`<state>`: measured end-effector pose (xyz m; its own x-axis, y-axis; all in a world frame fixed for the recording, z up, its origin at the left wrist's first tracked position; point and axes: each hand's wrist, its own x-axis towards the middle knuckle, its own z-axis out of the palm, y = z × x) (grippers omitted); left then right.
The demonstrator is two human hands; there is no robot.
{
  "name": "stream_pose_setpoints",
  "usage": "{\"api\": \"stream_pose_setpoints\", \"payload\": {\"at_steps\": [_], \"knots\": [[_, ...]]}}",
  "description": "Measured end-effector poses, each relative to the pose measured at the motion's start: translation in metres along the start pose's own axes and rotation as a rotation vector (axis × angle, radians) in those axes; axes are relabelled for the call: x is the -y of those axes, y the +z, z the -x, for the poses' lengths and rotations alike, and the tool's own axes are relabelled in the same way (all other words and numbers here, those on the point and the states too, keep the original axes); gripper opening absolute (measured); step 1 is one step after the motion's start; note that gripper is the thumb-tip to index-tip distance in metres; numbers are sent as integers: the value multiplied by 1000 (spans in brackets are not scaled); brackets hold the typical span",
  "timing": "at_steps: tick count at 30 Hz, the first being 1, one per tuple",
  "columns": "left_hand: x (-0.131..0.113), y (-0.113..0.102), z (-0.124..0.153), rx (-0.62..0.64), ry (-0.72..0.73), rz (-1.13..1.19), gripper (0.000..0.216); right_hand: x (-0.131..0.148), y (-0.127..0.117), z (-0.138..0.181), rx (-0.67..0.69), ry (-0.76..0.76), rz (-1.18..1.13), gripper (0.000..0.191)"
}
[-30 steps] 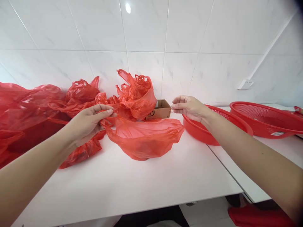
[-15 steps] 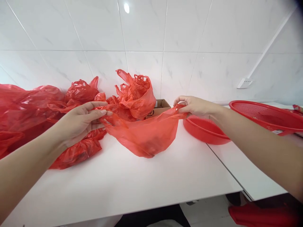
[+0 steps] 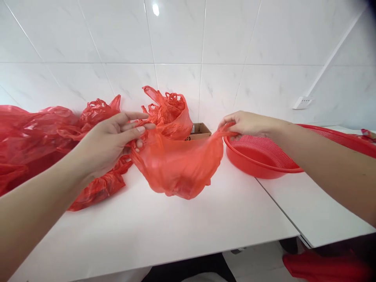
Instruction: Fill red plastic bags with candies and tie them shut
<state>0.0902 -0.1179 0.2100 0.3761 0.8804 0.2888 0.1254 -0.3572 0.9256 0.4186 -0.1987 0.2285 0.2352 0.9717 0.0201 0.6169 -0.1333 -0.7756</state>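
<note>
Between my two hands a red plastic bag (image 3: 179, 166) hangs above the white table, sagging in the middle with a darker patch low in it. My left hand (image 3: 116, 137) pinches its left side between thumb and fingers, some fingertips stretched out. At the right end, my right hand (image 3: 245, 124) grips a gathered corner of the bag. Whatever makes the dark patch cannot be made out through the plastic.
Filled red bags (image 3: 38, 137) are heaped at the left. Behind the held bag stand a bag stuffed with bags (image 3: 172, 113) and a cardboard box (image 3: 200, 131). Red mesh baskets (image 3: 255, 170) sit at the right, across a seam in the white table (image 3: 164, 235).
My left hand has moved a little right and turned over the bag's edge. The right-hand corner is now bunched and pulled up, and the bag sags in a fuller, more crumpled shape.
</note>
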Motion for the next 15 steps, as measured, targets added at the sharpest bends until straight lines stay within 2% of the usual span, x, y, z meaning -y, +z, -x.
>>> {"api": "stream_pose_setpoints", "payload": {"at_steps": [3, 7, 9, 11, 13, 15], "knots": [[0, 9, 1, 10, 12, 6, 34, -14, 3, -1, -10, 9, -45, 15], [15, 20, 4, 92, -75, 82, 48, -34, 10, 0, 99, 73, -33, 7], [37, 23, 6, 139, -59, 124, 60, -45, 13, 3, 71, 69, -65, 10], [69, 24, 10, 174, -16, 108, 80, -57, 17, 8, 53, 46, -130, 18], [107, 24, 19, 228, -28, -19, 104, -72, 22, 16, 79, 3, -220, 28], [141, 29, 31, 376, -112, -230, 106, -86, 32, 24, 173, -31, -310, 37]]}}
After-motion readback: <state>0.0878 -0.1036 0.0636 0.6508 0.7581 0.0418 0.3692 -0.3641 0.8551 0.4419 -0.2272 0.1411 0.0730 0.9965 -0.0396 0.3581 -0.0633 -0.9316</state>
